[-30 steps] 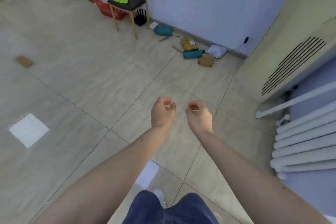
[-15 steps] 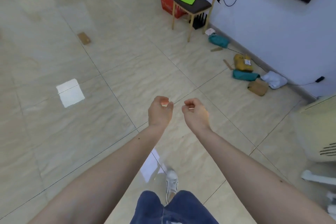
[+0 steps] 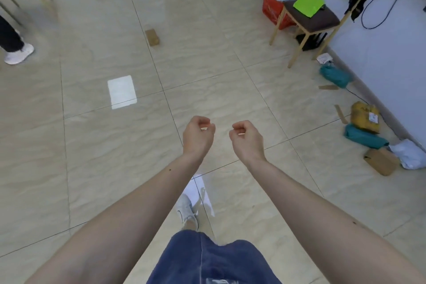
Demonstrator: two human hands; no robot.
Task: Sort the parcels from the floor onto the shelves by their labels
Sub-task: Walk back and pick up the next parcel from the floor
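Note:
My left hand point(image 3: 198, 135) and my right hand point(image 3: 246, 137) hang side by side over the tiled floor, fingers curled in, nothing held. Parcels lie along the right wall: a yellow bag with a label point(image 3: 365, 116), a teal bag point(image 3: 363, 137) beside it, a brown carton point(image 3: 380, 161), a white bag point(image 3: 410, 154) and another teal bag point(image 3: 335, 76) farther back. A small brown box point(image 3: 152, 37) sits alone on the floor ahead. No shelves are in view.
A wooden chair point(image 3: 311, 18) with a green sheet on its seat stands at the right, a red basket point(image 3: 275, 4) behind it. Another person's leg and white shoe point(image 3: 18, 53) are at the far left. Cardboard scraps point(image 3: 328, 87) lie near the parcels.
The view has swung to the left: the parcels and chair slid to the right edge, the radiator and cabinet left the frame. Both hands stay curled in front of me.

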